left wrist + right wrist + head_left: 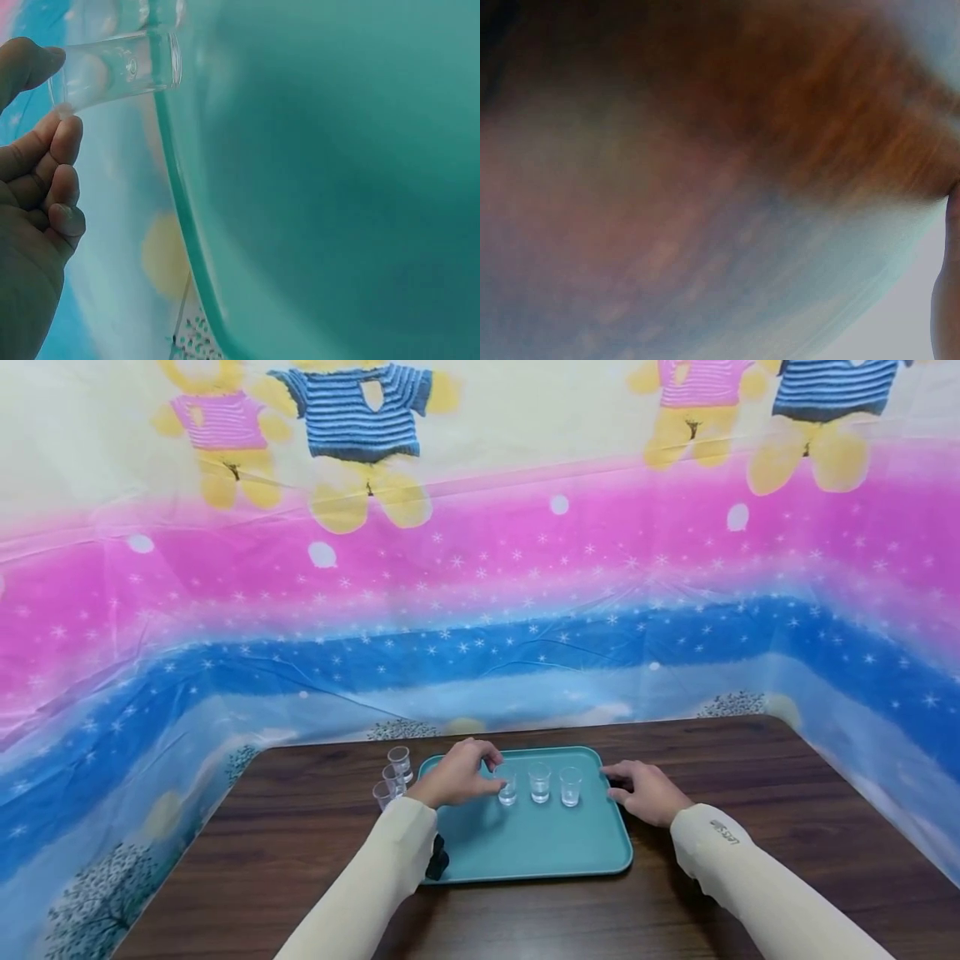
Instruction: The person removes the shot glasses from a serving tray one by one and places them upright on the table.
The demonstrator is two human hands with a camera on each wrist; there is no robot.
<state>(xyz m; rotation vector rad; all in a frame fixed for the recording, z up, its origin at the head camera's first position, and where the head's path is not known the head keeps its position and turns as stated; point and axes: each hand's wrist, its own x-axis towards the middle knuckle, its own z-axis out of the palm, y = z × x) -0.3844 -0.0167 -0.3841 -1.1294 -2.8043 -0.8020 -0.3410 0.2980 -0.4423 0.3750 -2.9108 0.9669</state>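
Note:
A teal tray (525,852) lies on the table, and three small clear shot glasses stand upright in a row on it. My left hand (461,774) is at the leftmost of them, a shot glass (507,792). In the left wrist view, the thumb and index finger of the left hand (34,165) pinch that shot glass (120,71) at its rim. The middle shot glass (539,783) and the right one (571,787) stand beside it. At the tray's right edge my right hand (651,792) rests with relaxed fingers. The right wrist view is mostly blurred.
Several more shot glasses (400,762) stand on the brown wooden table (300,835) left of the tray, partly behind the left forearm. A printed cloth (480,568) hangs behind the table and along its sides.

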